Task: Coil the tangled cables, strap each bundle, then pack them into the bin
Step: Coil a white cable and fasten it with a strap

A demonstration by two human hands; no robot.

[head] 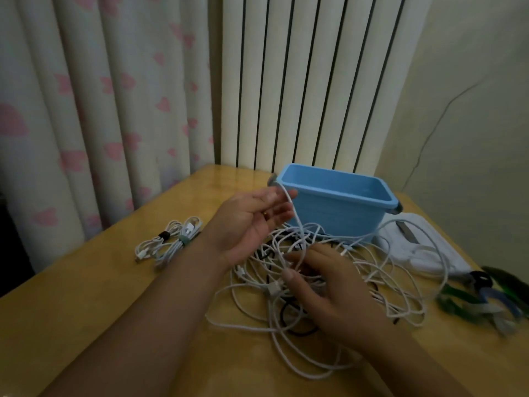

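A tangle of white cables, with a few black ones in it, lies on the wooden table in front of the blue bin. My left hand is raised palm up over the tangle's left side. Its thumb and forefinger pinch one white cable, which hangs down from the fingertips into the pile. My right hand is low over the middle of the tangle, where thumb and curled fingers pinch white strands. Two coiled, strapped bundles lie to the left.
The bin is empty and stands at the back of the table near a ribbed radiator. A white cloth or pouch lies right of the bin. Several loose green, blue and black straps sit at the right edge. A curtain hangs at the left.
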